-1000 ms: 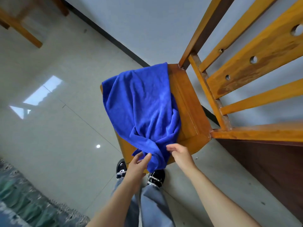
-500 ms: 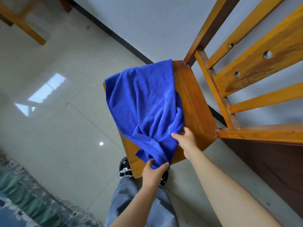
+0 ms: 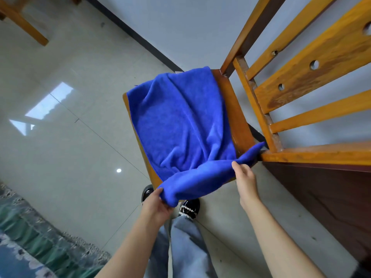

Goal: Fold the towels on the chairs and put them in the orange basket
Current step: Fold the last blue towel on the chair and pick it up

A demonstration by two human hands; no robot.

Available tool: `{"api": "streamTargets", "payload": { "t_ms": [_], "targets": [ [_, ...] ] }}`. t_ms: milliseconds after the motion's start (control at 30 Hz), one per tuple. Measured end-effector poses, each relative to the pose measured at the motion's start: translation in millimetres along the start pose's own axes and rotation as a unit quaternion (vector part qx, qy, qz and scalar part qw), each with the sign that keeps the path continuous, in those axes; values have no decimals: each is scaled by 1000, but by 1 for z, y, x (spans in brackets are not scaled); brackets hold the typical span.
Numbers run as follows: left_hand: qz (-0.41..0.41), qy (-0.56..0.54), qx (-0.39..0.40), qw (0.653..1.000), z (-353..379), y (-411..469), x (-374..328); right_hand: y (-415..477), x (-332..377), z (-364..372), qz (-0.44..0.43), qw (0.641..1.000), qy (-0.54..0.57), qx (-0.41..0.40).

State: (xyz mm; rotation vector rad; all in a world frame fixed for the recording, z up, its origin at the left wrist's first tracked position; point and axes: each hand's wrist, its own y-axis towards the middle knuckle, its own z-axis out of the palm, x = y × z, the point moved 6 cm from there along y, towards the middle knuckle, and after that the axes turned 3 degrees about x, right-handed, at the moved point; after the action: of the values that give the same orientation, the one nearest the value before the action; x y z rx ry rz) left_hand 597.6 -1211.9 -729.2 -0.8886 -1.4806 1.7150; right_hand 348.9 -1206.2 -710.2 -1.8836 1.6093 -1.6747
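A blue towel (image 3: pixel 180 121) lies spread over the seat of a wooden chair (image 3: pixel 239 119), its near edge lifted off the seat. My left hand (image 3: pixel 156 205) grips the towel's near left corner below the seat's front edge. My right hand (image 3: pixel 244 173) pinches the near edge further right, and a short tail of cloth runs on to the chair's back post. The stretch of towel between my hands is pulled fairly taut. No orange basket is in view.
The chair's slatted back (image 3: pixel 313 77) rises at the right, close to a grey wall (image 3: pixel 190 27). A dark wooden panel (image 3: pixel 331 197) stands at lower right. Another wooden leg (image 3: pixel 24 27) shows at top left. A patterned rug (image 3: pixel 30 247) lies at lower left on the glossy tiled floor.
Both hands have taken hold of the bunched near edge and drawn it apart, the right hand moving right. The towel now lies flatter and wider on the seat.
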Motion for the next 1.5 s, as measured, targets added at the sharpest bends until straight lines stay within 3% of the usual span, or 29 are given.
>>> {"api": "streamTargets", "payload": {
  "t_ms": [100,200,267,467,633,833,900,1100,1333,1500],
  "targets": [
    [15,-80,-11,997,-9,6,-2,15,-19,3,34,996,-59,-62],
    [62,-88,-4,994,-18,5,-13,33,-13,-3,-8,984,-148,-99],
    [71,-55,-10,996,-27,10,-12,45,-1,-6,-26,982,-163,-97],
    [-7,176,9,984,-12,25,49,64,-21,-22,86,970,-194,-115],
    [31,238,-46,970,14,27,50,61,-30,-17,50,972,-216,-74],
    [212,250,-94,940,8,0,2,52,-26,-32,37,992,-72,-97],
    [232,228,-88,941,4,-10,-14,48,-19,-36,28,995,-17,-90],
    [145,176,-20,973,2,-15,-22,28,-30,-45,80,986,3,-143],
    [81,195,39,977,-21,-28,-1,1,-39,3,188,980,53,-28],
    [72,246,68,964,-53,-40,1,-3,-29,29,160,987,0,-10]
  ]
}}
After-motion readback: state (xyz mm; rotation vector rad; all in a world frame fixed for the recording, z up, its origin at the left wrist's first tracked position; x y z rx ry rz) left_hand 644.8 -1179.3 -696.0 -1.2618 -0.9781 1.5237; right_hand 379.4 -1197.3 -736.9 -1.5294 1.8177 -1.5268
